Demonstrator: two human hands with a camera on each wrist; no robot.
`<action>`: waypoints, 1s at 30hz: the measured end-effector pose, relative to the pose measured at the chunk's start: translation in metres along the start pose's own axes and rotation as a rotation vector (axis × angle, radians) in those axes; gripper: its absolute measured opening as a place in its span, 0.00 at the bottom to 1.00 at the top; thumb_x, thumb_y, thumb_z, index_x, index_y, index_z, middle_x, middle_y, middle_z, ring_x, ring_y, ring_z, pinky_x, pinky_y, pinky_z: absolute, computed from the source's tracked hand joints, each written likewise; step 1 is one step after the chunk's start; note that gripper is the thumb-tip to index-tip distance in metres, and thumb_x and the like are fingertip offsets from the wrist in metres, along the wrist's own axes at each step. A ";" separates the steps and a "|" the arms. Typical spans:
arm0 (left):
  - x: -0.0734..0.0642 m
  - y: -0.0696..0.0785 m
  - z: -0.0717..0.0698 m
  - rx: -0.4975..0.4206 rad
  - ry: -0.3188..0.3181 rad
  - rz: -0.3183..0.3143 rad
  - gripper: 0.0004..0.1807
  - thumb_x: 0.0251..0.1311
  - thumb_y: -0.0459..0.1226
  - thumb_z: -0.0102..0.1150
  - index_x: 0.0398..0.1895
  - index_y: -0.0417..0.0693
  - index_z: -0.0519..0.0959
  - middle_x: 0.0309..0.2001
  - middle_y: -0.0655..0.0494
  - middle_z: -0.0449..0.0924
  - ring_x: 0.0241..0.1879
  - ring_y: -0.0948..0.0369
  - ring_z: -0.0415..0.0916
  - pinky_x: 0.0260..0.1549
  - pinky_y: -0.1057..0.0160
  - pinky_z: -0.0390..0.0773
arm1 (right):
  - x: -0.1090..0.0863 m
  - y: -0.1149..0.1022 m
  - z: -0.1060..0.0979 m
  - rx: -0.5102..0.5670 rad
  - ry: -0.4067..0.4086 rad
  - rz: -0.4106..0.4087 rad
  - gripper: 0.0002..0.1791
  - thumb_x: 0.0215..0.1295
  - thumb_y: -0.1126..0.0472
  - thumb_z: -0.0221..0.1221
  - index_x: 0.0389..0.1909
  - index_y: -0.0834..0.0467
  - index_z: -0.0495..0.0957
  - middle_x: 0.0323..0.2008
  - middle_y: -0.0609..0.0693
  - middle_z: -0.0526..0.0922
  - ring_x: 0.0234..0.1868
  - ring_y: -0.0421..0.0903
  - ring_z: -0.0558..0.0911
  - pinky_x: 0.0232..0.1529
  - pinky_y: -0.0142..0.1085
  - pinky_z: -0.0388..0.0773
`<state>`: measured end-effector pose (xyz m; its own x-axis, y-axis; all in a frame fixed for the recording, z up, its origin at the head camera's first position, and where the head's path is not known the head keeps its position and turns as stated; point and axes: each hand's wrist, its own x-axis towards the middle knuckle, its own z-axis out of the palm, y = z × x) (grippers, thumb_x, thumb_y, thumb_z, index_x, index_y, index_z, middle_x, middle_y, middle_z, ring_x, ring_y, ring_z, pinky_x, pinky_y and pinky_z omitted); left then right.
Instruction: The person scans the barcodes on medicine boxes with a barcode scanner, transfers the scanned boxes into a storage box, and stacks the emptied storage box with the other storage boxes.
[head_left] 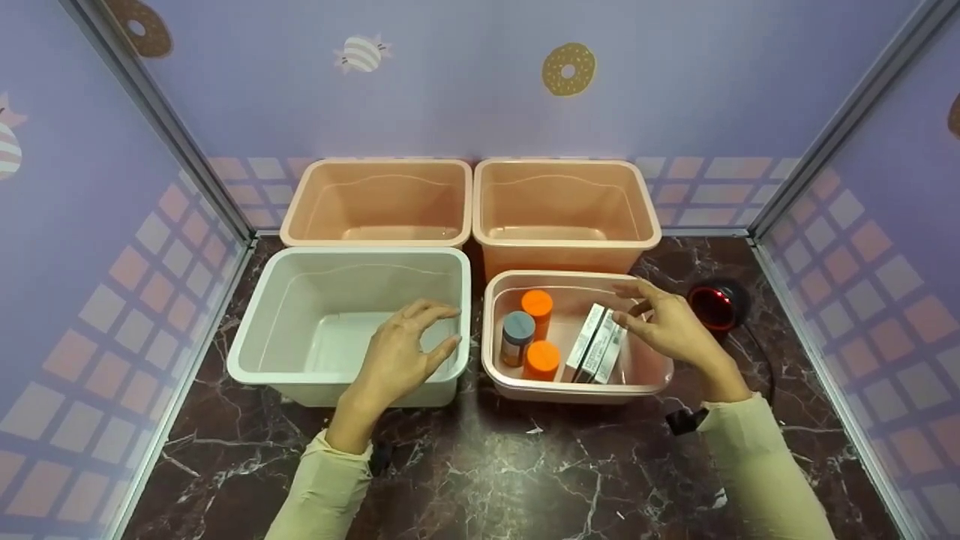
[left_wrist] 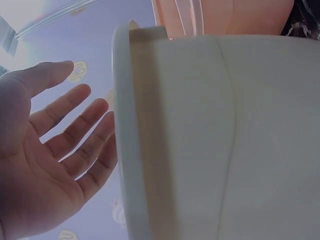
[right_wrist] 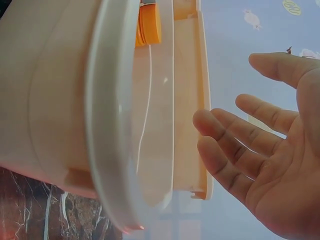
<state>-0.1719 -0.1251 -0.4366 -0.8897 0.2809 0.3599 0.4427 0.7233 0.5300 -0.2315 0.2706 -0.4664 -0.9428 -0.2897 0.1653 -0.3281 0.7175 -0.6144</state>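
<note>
My left hand (head_left: pixel 400 346) hovers over the right part of a white bin (head_left: pixel 300 379), fingers loosely spread and nothing in them. In the left wrist view its bare palm (left_wrist: pixel 45 175) shows beside the bin's rim. My right hand (head_left: pixel 667 324) is above the right side of a smaller pale pink bin (head_left: pixel 577 391), close over the white boxes (head_left: pixel 598 343) that lean side by side in it. The right wrist view shows that palm (right_wrist: pixel 285 185) bare, fingers relaxed. Left of the boxes, two orange-capped bottles (head_left: pixel 537 304) and a grey-capped bottle (head_left: pixel 517 330) stand upright.
Two taller peach bins (head_left: pixel 382 244) (head_left: pixel 566 244) stand behind, against the patterned back wall. On the right, a black round device (head_left: pixel 718 304) glows red, its cable running along the dark marbled table (head_left: pixel 510 480). Metal-framed side panels bound the table left and right.
</note>
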 end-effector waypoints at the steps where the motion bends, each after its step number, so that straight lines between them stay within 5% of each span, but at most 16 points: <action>1: 0.000 0.001 0.001 -0.005 0.004 0.008 0.19 0.60 0.45 0.68 0.54 0.52 0.82 0.52 0.55 0.83 0.53 0.49 0.81 0.51 0.47 0.81 | 0.000 0.000 0.000 0.001 -0.004 0.001 0.24 0.66 0.55 0.65 0.62 0.52 0.75 0.56 0.52 0.84 0.42 0.50 0.87 0.40 0.40 0.81; 13: 0.000 0.003 0.008 -0.084 0.005 0.105 0.18 0.60 0.41 0.68 0.52 0.47 0.83 0.49 0.54 0.84 0.39 0.55 0.81 0.39 0.57 0.83 | 0.002 -0.002 0.003 0.014 -0.037 0.029 0.26 0.67 0.52 0.64 0.63 0.56 0.74 0.57 0.55 0.83 0.44 0.52 0.87 0.42 0.42 0.80; 30: -0.004 0.010 0.023 -0.157 -0.044 0.120 0.17 0.62 0.38 0.67 0.53 0.46 0.82 0.49 0.52 0.83 0.41 0.52 0.82 0.41 0.56 0.83 | 0.006 -0.003 0.012 0.135 -0.068 0.011 0.24 0.66 0.58 0.64 0.63 0.54 0.75 0.58 0.52 0.83 0.47 0.52 0.85 0.47 0.39 0.83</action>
<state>-0.1664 -0.1046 -0.4504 -0.8319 0.3893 0.3955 0.5549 0.5767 0.5996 -0.2351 0.2587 -0.4727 -0.9385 -0.3278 0.1088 -0.3031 0.6306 -0.7145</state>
